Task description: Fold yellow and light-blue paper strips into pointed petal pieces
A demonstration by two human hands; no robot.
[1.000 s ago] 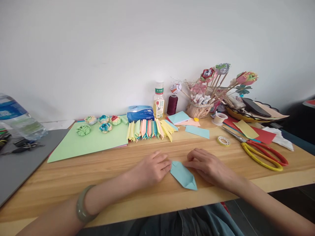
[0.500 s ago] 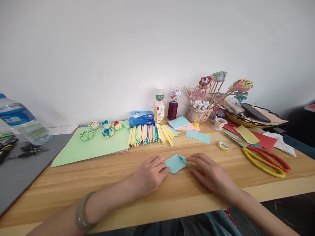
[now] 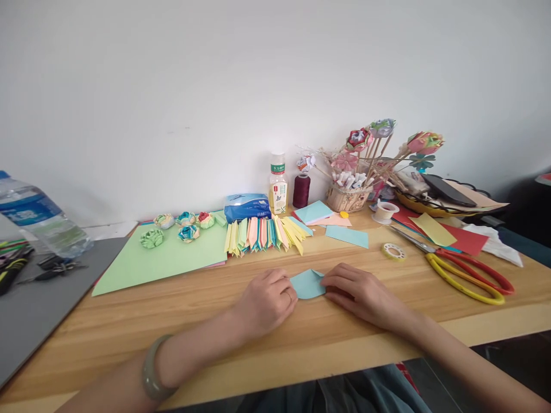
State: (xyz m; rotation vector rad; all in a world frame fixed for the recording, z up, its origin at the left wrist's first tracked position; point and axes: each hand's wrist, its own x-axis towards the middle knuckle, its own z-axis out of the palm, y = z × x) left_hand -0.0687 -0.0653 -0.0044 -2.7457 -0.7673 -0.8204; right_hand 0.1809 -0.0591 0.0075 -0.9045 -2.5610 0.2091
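At the far left, between nine and ten o'clock from the blue paper, a large plastic water bottle [image 3: 41, 212] leans; if the table were knocked, it could topple. Nearer, towards ten o'clock, paper rosettes [image 3: 151, 238] sit on a green paper sheet [image 3: 129, 261]; tugging that sheet would drag them along. Between ten and eleven, a row of folded paper strips [image 3: 258, 236] stands close-packed; a stray left forearm could scatter it.

The left hand [image 3: 270, 301] has its fingers curled, pinching the paper's nine o'clock end. The light-blue folded paper [image 3: 306, 287] lies between both hands near the table's [image 3: 129, 315] front edge, a small flap turned in at its upper right. Its lower edge bows, so uneven pull could crease it off line or tear it. The right hand [image 3: 360, 291] grips the three o'clock end between thumb and bent fingers; slipping there would probably let the flap spring open.

Towards two-thirty lies a tape roll [image 3: 395, 257], then, near three, scissors [image 3: 467, 261], which a swinging right elbow could catch.
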